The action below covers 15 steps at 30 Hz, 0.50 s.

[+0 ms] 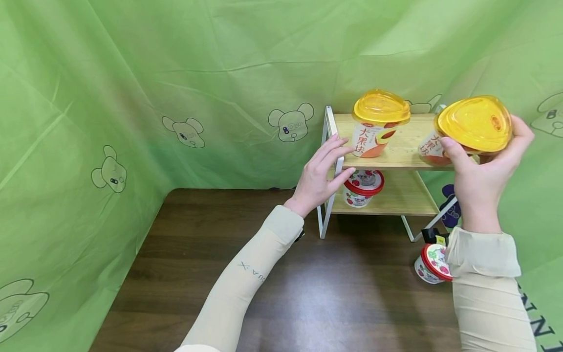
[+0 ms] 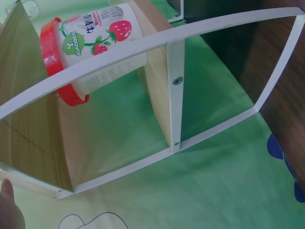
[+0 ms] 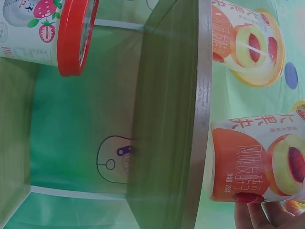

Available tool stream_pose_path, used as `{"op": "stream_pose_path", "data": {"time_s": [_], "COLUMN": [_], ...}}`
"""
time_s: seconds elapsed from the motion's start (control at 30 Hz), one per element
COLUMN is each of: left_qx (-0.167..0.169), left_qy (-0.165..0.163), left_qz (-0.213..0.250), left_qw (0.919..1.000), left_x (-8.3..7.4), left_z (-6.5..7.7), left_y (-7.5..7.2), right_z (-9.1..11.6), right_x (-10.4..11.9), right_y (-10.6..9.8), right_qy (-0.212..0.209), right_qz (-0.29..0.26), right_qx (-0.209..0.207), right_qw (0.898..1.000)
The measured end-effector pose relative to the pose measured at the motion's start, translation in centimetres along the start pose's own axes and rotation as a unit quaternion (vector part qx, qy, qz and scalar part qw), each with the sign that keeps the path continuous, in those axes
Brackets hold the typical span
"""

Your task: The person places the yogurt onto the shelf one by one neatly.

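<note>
My right hand [image 1: 488,171] grips a yogurt cup with a yellow domed lid [image 1: 477,124], thumb on the near side, over the right end of the rack's top shelf. In the right wrist view this cup [image 3: 257,162] shows a peach picture and appears at the shelf edge; whether its base touches the wood I cannot tell. A matching cup [image 1: 379,124] stands upright on the left of the top shelf [image 1: 413,142]. My left hand [image 1: 314,178], fingers extended, is at the rack's left frame, near that cup, holding nothing.
A red-lidded strawberry tub [image 1: 362,188] sits on the lower shelf [image 1: 404,195], at its left. Another red-lidded tub [image 1: 433,264] is on the brown wooden surface [image 1: 308,293], below my right forearm. A green printed curtain [image 1: 237,63] hangs behind the white-framed rack [image 1: 327,220].
</note>
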<state>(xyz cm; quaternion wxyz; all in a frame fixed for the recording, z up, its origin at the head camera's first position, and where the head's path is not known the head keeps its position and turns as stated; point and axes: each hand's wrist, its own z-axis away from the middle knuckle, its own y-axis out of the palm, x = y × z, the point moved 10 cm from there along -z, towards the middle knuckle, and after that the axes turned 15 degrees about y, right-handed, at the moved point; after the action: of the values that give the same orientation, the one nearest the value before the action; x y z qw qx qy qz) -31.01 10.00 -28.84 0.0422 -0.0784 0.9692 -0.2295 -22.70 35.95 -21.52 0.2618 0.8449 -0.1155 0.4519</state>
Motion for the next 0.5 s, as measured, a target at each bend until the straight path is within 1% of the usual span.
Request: {"op": "stream_pose_path", "data": {"time_s": [0.33,0.5], "left_qx": [-0.002,-0.001], "left_qy": [0.003,0.002], "left_qz": [0.0,0.0], "left_qw": [1.0,1.0], "left_x": [-0.1,-0.2], "left_z": [-0.1,0.0], "left_y": [0.0,0.0], "right_z": [-1.5,-2.1], "right_x": [-1.7,-1.7], "right_y": [-1.2,-1.3], "right_qy": [0.01,0.004], "right_qz": [-0.003,-0.011], "right_qx": [-0.005,-0.001], "right_qw": [1.0,1.0]}}
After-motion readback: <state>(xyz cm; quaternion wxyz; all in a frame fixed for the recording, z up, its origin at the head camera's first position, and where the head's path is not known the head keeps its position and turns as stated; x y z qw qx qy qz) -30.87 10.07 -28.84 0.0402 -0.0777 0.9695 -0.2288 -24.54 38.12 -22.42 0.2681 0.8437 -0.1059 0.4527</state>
